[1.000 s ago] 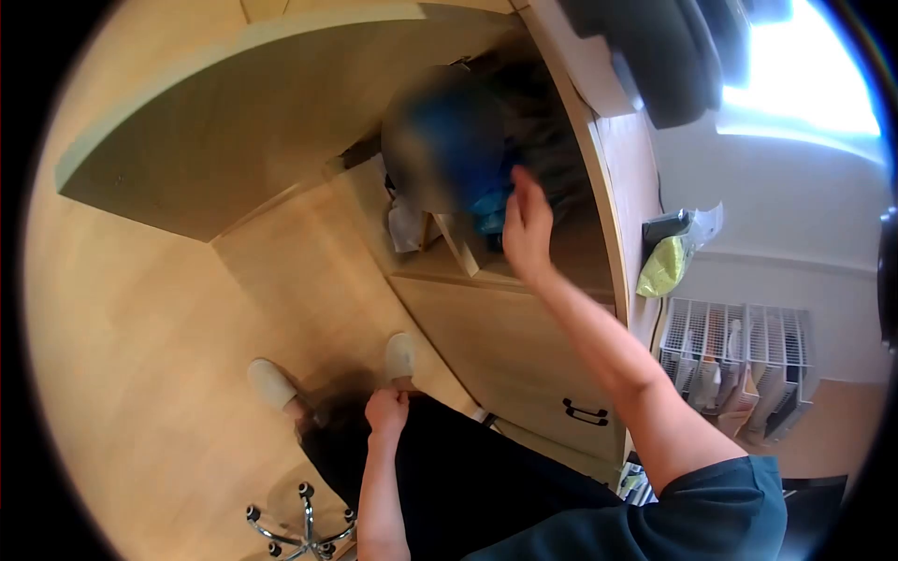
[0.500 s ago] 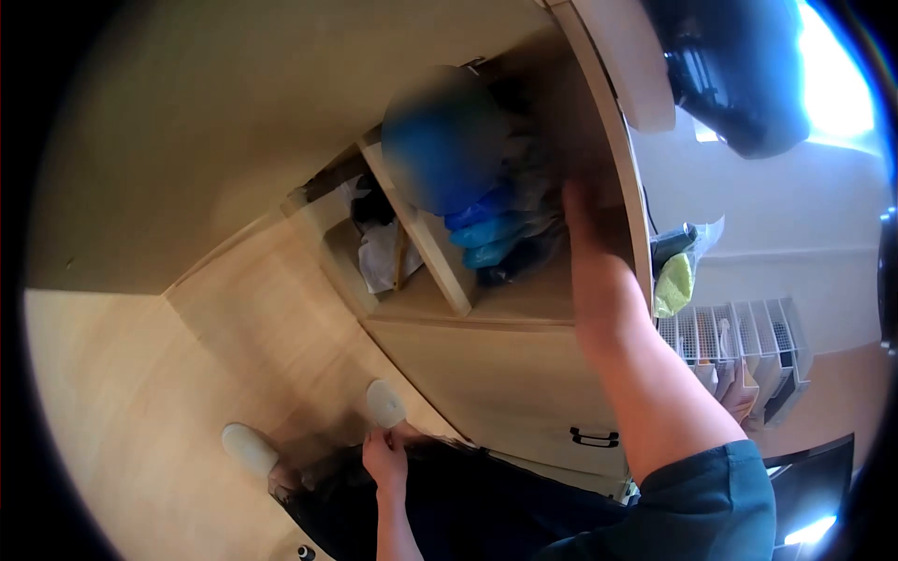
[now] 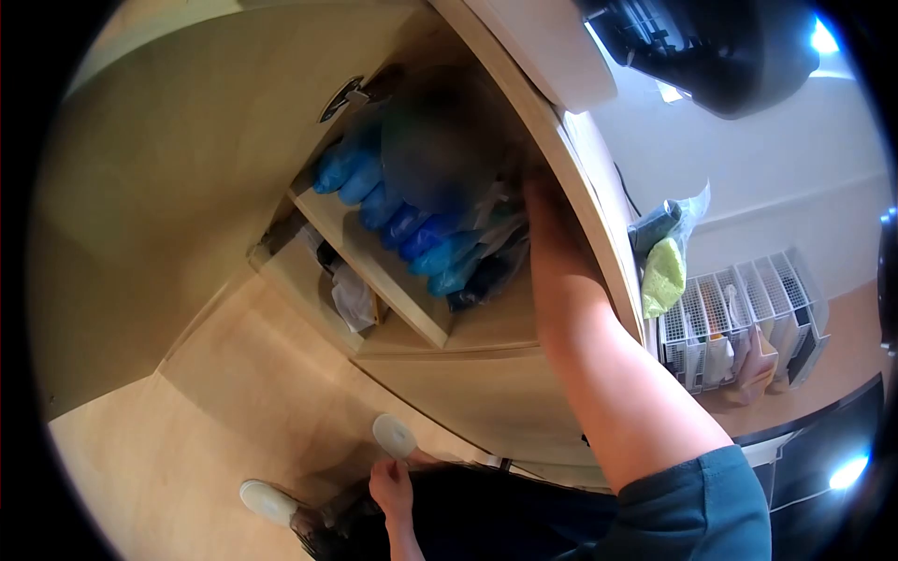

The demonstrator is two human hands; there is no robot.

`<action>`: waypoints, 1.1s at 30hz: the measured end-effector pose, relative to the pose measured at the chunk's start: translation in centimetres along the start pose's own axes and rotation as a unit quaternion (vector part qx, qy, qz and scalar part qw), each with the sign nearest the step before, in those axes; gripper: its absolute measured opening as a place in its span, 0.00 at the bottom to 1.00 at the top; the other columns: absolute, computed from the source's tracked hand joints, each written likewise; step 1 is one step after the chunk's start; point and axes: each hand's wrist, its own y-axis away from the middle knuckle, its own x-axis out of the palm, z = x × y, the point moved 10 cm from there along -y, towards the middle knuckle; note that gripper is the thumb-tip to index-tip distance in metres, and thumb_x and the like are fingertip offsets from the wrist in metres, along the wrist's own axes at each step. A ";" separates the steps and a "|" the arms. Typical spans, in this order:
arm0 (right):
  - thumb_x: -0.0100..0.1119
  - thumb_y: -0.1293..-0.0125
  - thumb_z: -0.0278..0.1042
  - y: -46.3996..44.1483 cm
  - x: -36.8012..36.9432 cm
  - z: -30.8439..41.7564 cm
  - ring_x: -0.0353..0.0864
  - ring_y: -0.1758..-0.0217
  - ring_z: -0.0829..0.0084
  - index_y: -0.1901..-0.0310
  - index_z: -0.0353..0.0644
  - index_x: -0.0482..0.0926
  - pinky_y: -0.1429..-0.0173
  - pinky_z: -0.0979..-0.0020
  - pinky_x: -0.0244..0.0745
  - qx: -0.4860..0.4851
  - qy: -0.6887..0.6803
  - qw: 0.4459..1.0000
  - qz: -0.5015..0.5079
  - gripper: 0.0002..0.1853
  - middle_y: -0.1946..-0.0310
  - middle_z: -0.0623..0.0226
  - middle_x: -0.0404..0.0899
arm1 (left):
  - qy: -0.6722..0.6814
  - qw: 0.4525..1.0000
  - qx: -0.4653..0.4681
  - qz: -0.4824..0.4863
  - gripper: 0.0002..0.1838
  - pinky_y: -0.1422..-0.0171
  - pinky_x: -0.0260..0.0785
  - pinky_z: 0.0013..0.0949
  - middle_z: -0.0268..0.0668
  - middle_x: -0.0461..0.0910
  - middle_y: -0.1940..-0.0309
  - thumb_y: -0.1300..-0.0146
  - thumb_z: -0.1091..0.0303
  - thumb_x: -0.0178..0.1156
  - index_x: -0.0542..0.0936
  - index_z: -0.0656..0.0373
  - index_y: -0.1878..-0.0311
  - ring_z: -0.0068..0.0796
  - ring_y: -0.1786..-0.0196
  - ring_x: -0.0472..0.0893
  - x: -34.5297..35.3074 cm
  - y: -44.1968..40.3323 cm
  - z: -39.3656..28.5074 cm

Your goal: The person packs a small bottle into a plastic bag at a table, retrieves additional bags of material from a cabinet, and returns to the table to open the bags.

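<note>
My right arm reaches deep into the upper compartment of an open wooden cabinet (image 3: 398, 297). Dark shadow hides the fingers of my right hand (image 3: 538, 187), so whether it holds anything cannot be made out. Beside it on the shelf is a row of blue plastic-wrapped bundles (image 3: 404, 227), with a dark bundle (image 3: 482, 280) at the near end. A blurred round patch covers part of the compartment. Low in front of my dark trousers, my left hand (image 3: 391, 486) has its fingers curled closed, with nothing visible in them.
The open cabinet door (image 3: 187, 187) fills the left. On the cabinet top lies a clear bag with a green item (image 3: 664, 276). A white wire rack (image 3: 739, 323) holding papers and packets is at the right. A black object (image 3: 720, 56) hangs over the top right.
My right hand has moved from the compartment's opening to deep inside it. The view has shifted, and more of the blue bundles shows. My left hand stays low and closed.
</note>
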 end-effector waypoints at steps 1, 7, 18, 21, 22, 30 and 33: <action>0.54 0.37 0.27 -0.4 0.4 0.1 0.78 0.42 0.55 0.42 0.39 0.77 0.33 0.57 0.71 0.020 -0.026 0.999 0.005 0.20 0.49 0.52 0.81 | 0.001 1.000 -0.003 -0.001 0.04 0.58 0.74 0.46 0.47 0.81 0.70 0.41 0.74 0.65 0.80 0.62 0.65 0.51 0.65 0.82 -0.1 -0.1 -0.1; 0.54 0.36 0.27 -1.5 2.4 0.9 0.79 0.43 0.56 0.43 0.39 0.78 0.35 0.58 0.72 0.096 -0.137 0.986 0.025 0.19 0.50 0.54 0.82 | -0.012 1.000 -0.004 -0.026 0.07 0.62 0.75 0.38 0.43 0.82 0.76 0.39 0.70 0.67 0.81 0.63 0.66 0.39 0.71 0.84 0.4 -0.2 1.1; 0.54 0.35 0.28 -1.2 3.6 0.2 0.80 0.45 0.58 0.45 0.39 0.78 0.37 0.58 0.74 0.149 -0.227 0.962 0.038 0.17 0.52 0.56 0.82 | 0.007 0.999 -0.030 -0.019 0.06 0.61 0.75 0.39 0.44 0.82 0.74 0.40 0.72 0.67 0.80 0.63 0.66 0.42 0.69 0.84 1.2 -0.4 1.9; 0.54 0.34 0.28 -1.0 3.6 -0.4 0.80 0.46 0.59 0.45 0.39 0.79 0.38 0.59 0.74 0.156 -0.244 0.956 0.038 0.17 0.53 0.56 0.82 | 0.013 0.999 -0.041 -0.021 0.05 0.61 0.75 0.41 0.45 0.81 0.74 0.40 0.72 0.66 0.80 0.63 0.67 0.45 0.69 0.84 1.4 -0.4 2.1; 0.54 0.34 0.28 -0.9 3.5 -0.6 0.81 0.46 0.59 0.45 0.39 0.79 0.38 0.59 0.74 0.158 -0.249 0.955 0.036 0.16 0.53 0.56 0.82 | 0.014 0.999 -0.044 -0.021 0.05 0.61 0.75 0.41 0.45 0.81 0.74 0.40 0.72 0.66 0.80 0.63 0.67 0.45 0.69 0.84 1.4 -0.4 2.1; 0.55 0.33 0.29 -0.8 2.3 -1.9 0.81 0.48 0.61 0.46 0.39 0.79 0.40 0.59 0.76 0.167 -0.285 0.944 0.019 0.15 0.55 0.58 0.83 | -0.002 0.999 -0.049 -0.012 0.06 0.62 0.75 0.40 0.45 0.81 0.74 0.40 0.71 0.66 0.80 0.63 0.67 0.44 0.70 0.83 2.0 -0.5 2.8; 0.55 0.33 0.29 -0.5 2.1 -2.0 0.82 0.49 0.62 0.47 0.39 0.79 0.40 0.60 0.76 0.171 -0.298 0.939 0.016 0.15 0.55 0.58 0.83 | 0.022 0.998 -0.059 -0.012 0.06 0.62 0.74 0.39 0.45 0.81 0.74 0.39 0.71 0.66 0.80 0.63 0.67 0.43 0.70 0.83 1.5 -0.5 2.3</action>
